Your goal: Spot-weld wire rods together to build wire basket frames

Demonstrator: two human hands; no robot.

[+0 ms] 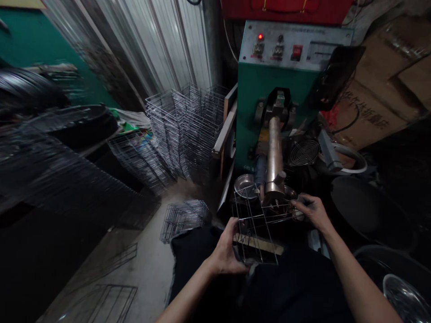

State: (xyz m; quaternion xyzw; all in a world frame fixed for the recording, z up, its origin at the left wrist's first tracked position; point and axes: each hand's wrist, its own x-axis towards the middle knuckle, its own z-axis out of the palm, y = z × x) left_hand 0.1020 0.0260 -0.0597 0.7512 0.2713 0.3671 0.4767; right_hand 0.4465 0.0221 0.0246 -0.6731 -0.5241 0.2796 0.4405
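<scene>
Frame (255,226): we're seemingly aligning at machine (254,89).
Left hand (226,251): gripping frame.
Right hand (312,211): pinching wire (284,205).
Next: likely needing steadiness.

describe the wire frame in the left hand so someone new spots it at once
Find the green machine with the red light. Below its thick metal cylinder, the left hand grips the wire frame. Unlike the stacked frames left of the machine, it is hand-held.
</scene>
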